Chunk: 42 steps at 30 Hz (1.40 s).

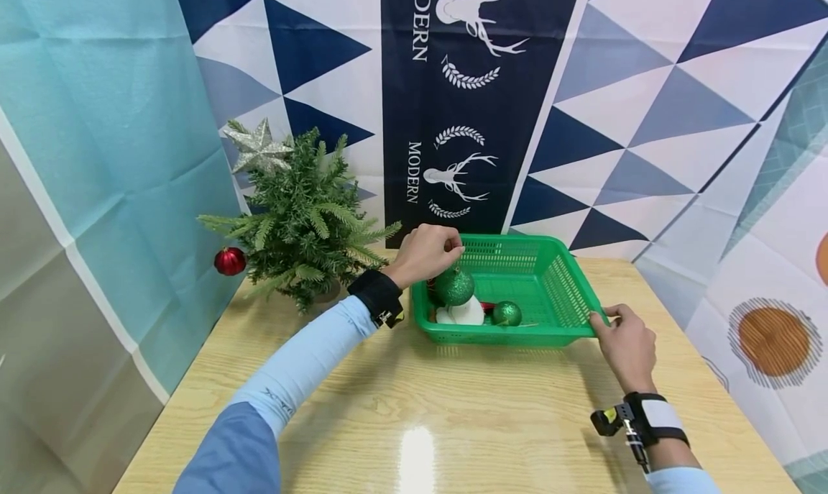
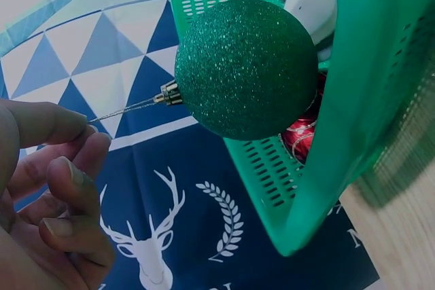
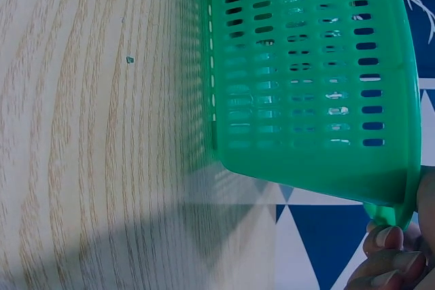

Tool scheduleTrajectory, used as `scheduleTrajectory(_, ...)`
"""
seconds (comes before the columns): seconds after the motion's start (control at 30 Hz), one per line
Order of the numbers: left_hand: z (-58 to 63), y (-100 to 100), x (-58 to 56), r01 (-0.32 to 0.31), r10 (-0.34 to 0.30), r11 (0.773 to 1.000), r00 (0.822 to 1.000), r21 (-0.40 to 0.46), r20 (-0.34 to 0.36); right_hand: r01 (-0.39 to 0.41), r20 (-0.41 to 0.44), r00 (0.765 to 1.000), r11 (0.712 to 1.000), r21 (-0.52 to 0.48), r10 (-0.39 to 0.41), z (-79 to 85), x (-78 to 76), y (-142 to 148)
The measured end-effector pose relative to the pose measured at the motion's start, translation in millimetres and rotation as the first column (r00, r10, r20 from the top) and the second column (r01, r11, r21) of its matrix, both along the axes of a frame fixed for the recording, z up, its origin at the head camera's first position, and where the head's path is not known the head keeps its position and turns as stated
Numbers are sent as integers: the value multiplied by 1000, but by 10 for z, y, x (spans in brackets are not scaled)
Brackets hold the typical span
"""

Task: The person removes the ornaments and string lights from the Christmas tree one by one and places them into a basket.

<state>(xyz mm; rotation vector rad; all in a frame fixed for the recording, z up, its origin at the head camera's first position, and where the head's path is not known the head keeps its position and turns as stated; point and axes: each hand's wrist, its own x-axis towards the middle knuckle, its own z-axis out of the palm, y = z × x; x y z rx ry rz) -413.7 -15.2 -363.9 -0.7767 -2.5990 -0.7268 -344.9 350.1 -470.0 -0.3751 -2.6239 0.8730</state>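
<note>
My left hand [image 1: 427, 253] pinches the thin gold string of a glittery green Christmas ball [image 2: 246, 69] between thumb and forefinger. In the head view the ball hangs over the left part of a green plastic basket [image 1: 550, 293]. With my right hand [image 1: 626, 344] I grip the basket's rim at its near right corner. Inside the basket lie a smaller green ball [image 1: 507, 313], a white ornament [image 1: 464, 313] and a red patterned ball [image 2: 300, 139], which the hanging ball and basket wall partly hide.
A small artificial Christmas tree [image 1: 304, 213] stands left of the basket on the wooden table [image 1: 362, 415]. It carries a silver star [image 1: 259, 147] at its top and a red ball [image 1: 229, 261] on its left side. Patterned cloth [image 1: 479, 106] hangs behind the table.
</note>
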Motion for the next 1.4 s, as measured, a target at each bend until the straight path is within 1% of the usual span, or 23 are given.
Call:
scheduleTrajectory(0.27, 27, 55, -31, 18, -18, 1000, 1000, -6, 2, -2, -8, 1000, 1000, -1, 2, -9, -2, 6)
scheduleTrajectory(0.53, 49, 103, -42, 17, -17, 1000, 1000, -13, -5, 6, -8, 1000, 1000, 5, -6, -5, -1, -16)
scheduleTrajectory(0.83, 6, 136, -43, 17, -15, 999, 999, -48, 31, 3, -15, 1000, 1000, 2, -3, 2, 8, -23)
scheduleTrajectory(1.07, 6, 107, -44, 23, -23, 999, 1000, -37, 11, -7, -22, 1000, 1000, 8, 7, -12, -9, -42)
scheduleTrajectory(1.17, 16, 88, -20, 22, -22, 999, 1000, -36, -6, -18, -22, 1000, 1000, 8, 18, -11, -9, -42)
scheduleTrajectory(1.23, 30, 73, 15, 29, -30, 999, 999, -33, -18, -21, -19, 1000, 1000, 9, 21, -7, -1, -38)
scheduleTrajectory(1.33, 79, 37, 106, 51, -52, 998, 998, -28, -35, -25, -16, 1000, 1000, 13, 25, 8, 13, -24)
scheduleTrajectory(1.4, 142, -3, 205, 75, -76, 997, 996, -21, -55, -24, -12, 1000, 1000, 15, 24, 21, 17, -3)
